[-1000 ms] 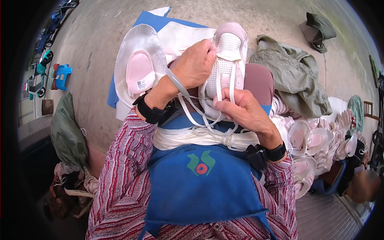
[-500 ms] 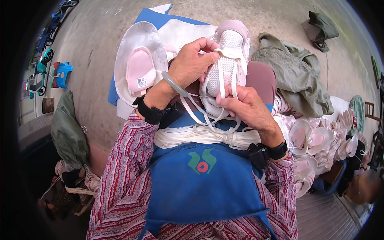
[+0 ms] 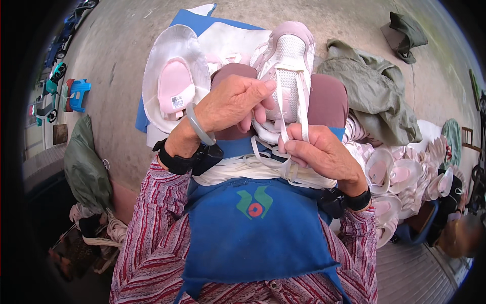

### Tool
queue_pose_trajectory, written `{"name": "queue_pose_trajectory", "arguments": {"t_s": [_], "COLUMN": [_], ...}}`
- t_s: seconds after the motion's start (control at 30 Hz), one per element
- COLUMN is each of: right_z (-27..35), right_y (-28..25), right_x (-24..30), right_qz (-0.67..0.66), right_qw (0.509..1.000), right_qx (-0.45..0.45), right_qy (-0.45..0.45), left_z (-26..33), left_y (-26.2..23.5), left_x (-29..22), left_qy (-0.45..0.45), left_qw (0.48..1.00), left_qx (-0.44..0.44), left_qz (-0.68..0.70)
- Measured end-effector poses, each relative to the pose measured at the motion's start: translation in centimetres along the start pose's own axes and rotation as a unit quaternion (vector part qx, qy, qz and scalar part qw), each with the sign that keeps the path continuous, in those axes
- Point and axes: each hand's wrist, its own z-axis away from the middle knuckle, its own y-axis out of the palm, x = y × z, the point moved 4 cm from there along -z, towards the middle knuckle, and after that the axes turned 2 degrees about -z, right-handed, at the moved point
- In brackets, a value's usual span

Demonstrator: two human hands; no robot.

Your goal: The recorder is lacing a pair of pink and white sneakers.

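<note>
A pink and white mesh shoe upper [image 3: 292,48] lies over my knees, toe pointing away. A white shoelace [image 3: 281,104] runs through its far eyelets, and both ends come down towards me. My right hand [image 3: 324,151] pinches both strands below the upper. My left hand [image 3: 225,104] is at the upper's left edge, thumb and forefinger pressed together, other fingers curled below; whatever they may hold is hidden. Across my lap lies a bundle of white laces [image 3: 238,171]. Another upper [image 3: 176,43], with a pink insole, rests left of my knees.
White and blue cloth [image 3: 235,36] lies beyond my knees. A grey-green cloth [image 3: 362,83] is heaped at the right, above a large pile of pink-white uppers [image 3: 400,175]. A green sack [image 3: 87,167] and a blue stool [image 3: 79,95] stand to the left.
My left hand has come off the lacing at the tongue, moving towards me and left. My right hand has moved slightly nearer and right, drawing the two lace strands straighter.
</note>
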Motion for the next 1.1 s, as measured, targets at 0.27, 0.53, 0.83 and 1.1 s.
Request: {"name": "queue_pose_trajectory", "arguments": {"t_s": [0.27, 0.53, 0.83, 1.1], "right_z": [-2.3, 1.9, 6.1, 5.8], "right_y": [3.5, -1.8, -7.5, -7.4], "right_x": [-1.1, -0.3, -2.8, -6.0], "right_qz": [0.327, 0.231, -0.208, -0.433], "right_qw": [0.928, 0.958, 0.92, 0.85], "right_qx": [-0.084, -0.165, -0.318, -0.264], "right_qy": [-0.161, -0.025, -0.1, -0.142], "left_z": [-0.3, 2.0, 5.9, 5.6], "left_y": [4.1, 2.6, -4.2, -6.1], "left_x": [2.2, 2.3, -2.6, -3.2], "left_qy": [-0.014, -0.011, 0.246, 0.265], "left_qw": [0.935, 0.964, 0.802, 0.686], "left_qx": [0.054, 0.047, 0.137, 0.135], "left_qz": [0.349, 0.26, 0.527, 0.664]}}
